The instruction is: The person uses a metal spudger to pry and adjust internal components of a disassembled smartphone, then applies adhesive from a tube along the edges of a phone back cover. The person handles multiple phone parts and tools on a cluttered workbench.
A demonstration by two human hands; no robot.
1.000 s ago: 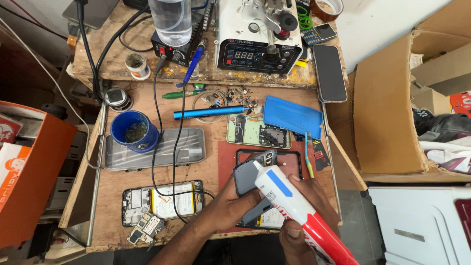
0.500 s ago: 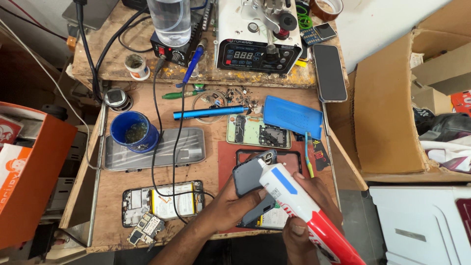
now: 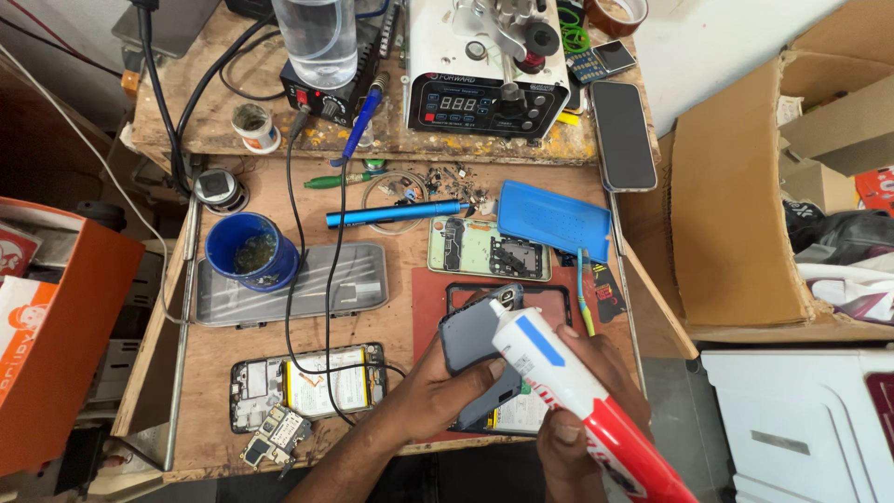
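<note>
My left hand (image 3: 431, 402) grips a grey phone back cover (image 3: 475, 352), tilted up over the red work mat (image 3: 430, 307). My right hand (image 3: 579, 445) holds a white, red and blue tube (image 3: 568, 385) with its cap end resting against the cover's upper right edge. Under both hands lies a black phone frame (image 3: 548, 296) on the mat.
An opened phone with its battery showing (image 3: 312, 382) lies at the left front. A blue cup (image 3: 251, 250), a metal tray (image 3: 354, 279), a blue pen tool (image 3: 396, 213), a green phone board (image 3: 475, 247), a blue pad (image 3: 554, 222), a black phone (image 3: 622, 133) and a white station (image 3: 489, 74) surround them. Cardboard box (image 3: 745, 205) at right.
The tube has slid slightly right and lower along the grey cover; the cover has tilted a little. The left hand keeps its grip.
</note>
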